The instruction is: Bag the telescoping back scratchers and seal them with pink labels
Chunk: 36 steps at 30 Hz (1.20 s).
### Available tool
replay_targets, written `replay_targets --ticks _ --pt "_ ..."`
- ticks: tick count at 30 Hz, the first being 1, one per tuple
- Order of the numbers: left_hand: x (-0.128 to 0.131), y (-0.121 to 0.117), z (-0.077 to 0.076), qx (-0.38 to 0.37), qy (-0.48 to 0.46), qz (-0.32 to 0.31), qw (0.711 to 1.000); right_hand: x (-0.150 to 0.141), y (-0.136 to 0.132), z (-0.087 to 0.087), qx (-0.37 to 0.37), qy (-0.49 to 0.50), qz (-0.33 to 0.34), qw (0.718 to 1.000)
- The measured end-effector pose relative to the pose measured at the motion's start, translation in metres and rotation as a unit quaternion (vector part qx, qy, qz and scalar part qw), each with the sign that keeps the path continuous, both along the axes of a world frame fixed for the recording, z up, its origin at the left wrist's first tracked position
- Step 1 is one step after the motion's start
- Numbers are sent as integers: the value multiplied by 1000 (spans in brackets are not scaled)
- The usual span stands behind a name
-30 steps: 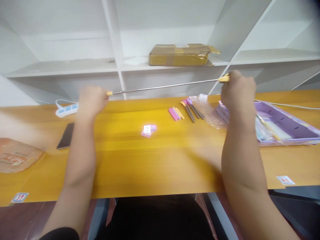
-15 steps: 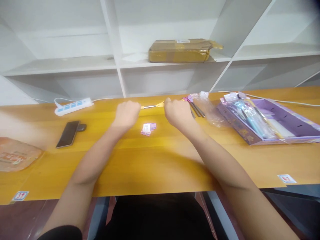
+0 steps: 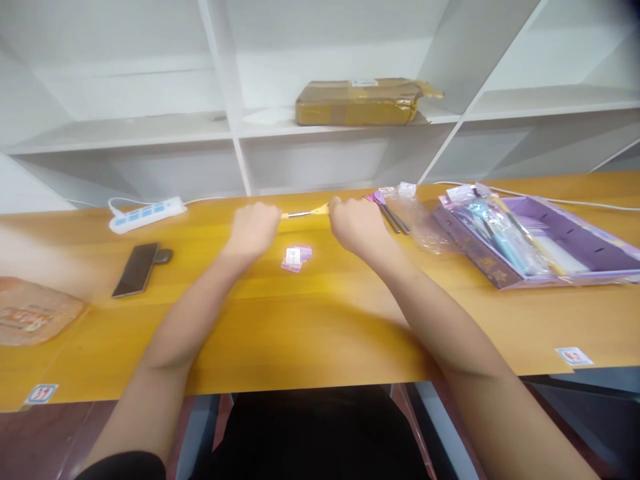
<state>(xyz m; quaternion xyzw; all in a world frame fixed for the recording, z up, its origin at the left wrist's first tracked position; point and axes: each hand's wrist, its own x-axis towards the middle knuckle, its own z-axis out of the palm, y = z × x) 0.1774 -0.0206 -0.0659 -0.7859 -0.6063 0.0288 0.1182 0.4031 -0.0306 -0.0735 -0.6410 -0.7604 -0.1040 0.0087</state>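
Just above the middle of the frame, your left hand (image 3: 256, 230) and right hand (image 3: 357, 223) were each curled tightly round an end of the yellow-ended metal rod (image 3: 300, 215). Its long axis ran left to right between them, rising slightly rightward, with neither hand nearer.

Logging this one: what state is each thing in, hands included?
Yellow-ended rod, held roughly level, short metal stretch showing
Left hand, closed on its left end
Right hand, closed on its right end
Purple box, open on top
Cardboard box, ragged at right end
Phone, flat, screen dark
Power strip, on or off unclear
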Motion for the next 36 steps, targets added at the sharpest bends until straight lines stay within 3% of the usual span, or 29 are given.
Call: replay_targets --ticks 9,15,28,36 --pt "2 8 -11 1 -3 -20 1000 17 0 10 -77 -16 29 996" --pt "3 16 -26 -27 -19 -37 999 19 10 2 -99 -26 38 994" --pt "4 32 -39 -13 -44 -21 999 18 31 -11 -45 1 14 999" --pt "-14 42 -28 38 -59 19 997 50 52 -14 77 33 -46 995"
